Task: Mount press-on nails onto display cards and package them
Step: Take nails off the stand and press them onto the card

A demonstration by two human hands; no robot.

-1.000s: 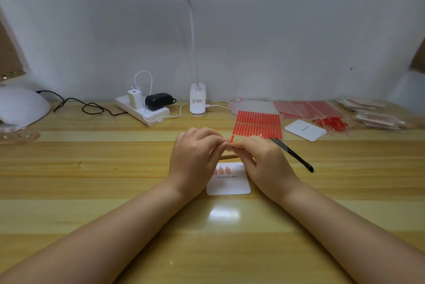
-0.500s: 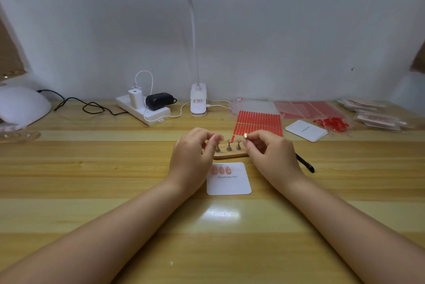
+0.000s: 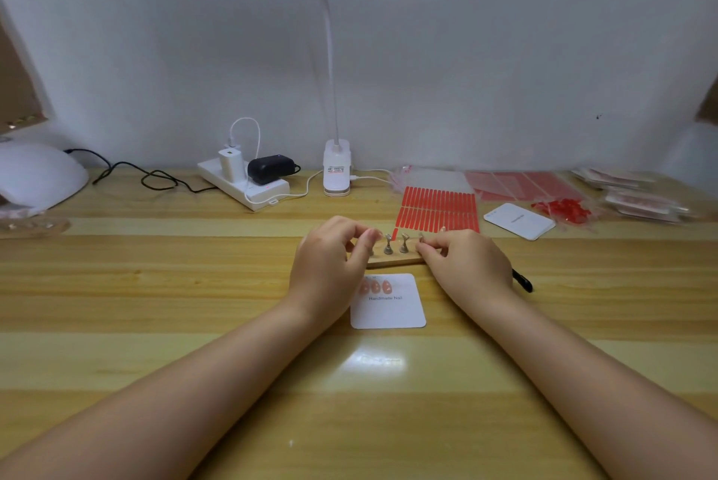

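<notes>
A white display card [image 3: 388,306] lies flat on the table with three pink press-on nails [image 3: 374,287] stuck along its top left. Just behind it sits a wooden holder strip [image 3: 392,260] carrying small metal nail stands [image 3: 388,245]. My left hand [image 3: 330,258] curls round the strip's left end, its index fingertip over the leftmost stand. My right hand [image 3: 464,264] pinches the stand at the strip's right end between thumb and index finger. A black tool [image 3: 522,281] pokes out from under my right hand.
Behind the strip lie a sheet of red adhesive tabs [image 3: 439,207], a second white card [image 3: 518,220], a bag of red bits [image 3: 563,209] and packed nail sets [image 3: 637,203]. A power strip [image 3: 244,186], lamp base [image 3: 337,172] and white nail lamp [image 3: 35,176] stand along the back.
My hands, pinched together a second ago, have drawn apart and uncovered the wooden strip with its stands. The right hand has lowered onto the strip's right end.
</notes>
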